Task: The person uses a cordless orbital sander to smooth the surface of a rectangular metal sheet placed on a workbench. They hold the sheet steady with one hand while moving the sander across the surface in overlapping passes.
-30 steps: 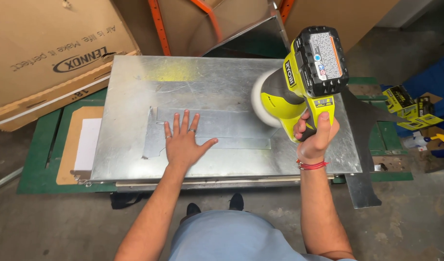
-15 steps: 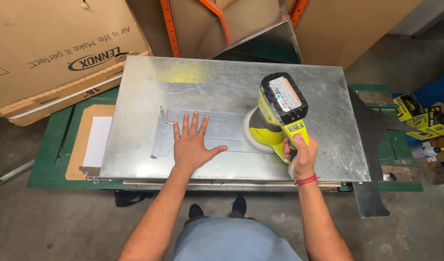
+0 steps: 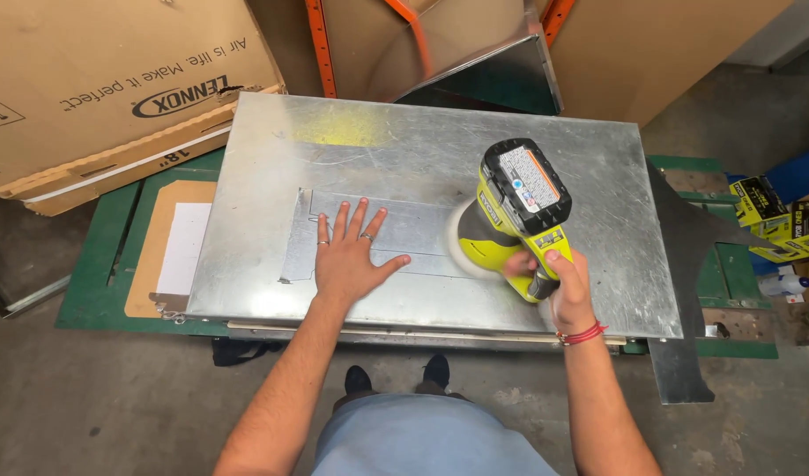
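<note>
The yellow-green cordless sander (image 3: 510,220) sits with its round pad pressed down on a small flat strip of sheet metal (image 3: 396,236), at that strip's right end. A black battery pack forms the tool's top, facing the camera. The right hand (image 3: 565,280) has its grip clamped around the sander's handle, fingers wrapped over the near side, with a red cord bracelet at the wrist. The left hand (image 3: 352,258) lies flat on the same strip, palm down, fingers spread apart and holding nothing; rings show on two fingers. It rests just left of the sander's pad, not touching it.

The strip lies on a large galvanized metal sheet (image 3: 272,167), which covers most of the green worktop (image 3: 92,282). At the left end of the worktop, beside the sheet, lies a piece of cardboard with a white sheet of paper (image 3: 182,247) on it. A big cardboard box (image 3: 96,97) stands behind the worktop's left corner. Behind the far edge are orange steel uprights (image 3: 316,44) and a sheet-metal duct piece (image 3: 501,75). To the right, on the floor, lie small yellow and black boxes (image 3: 761,203). A dark metal offcut (image 3: 682,370) hangs past the worktop's near right corner. The person's dark shoes (image 3: 396,377) show below the near edge, on the concrete floor.
</note>
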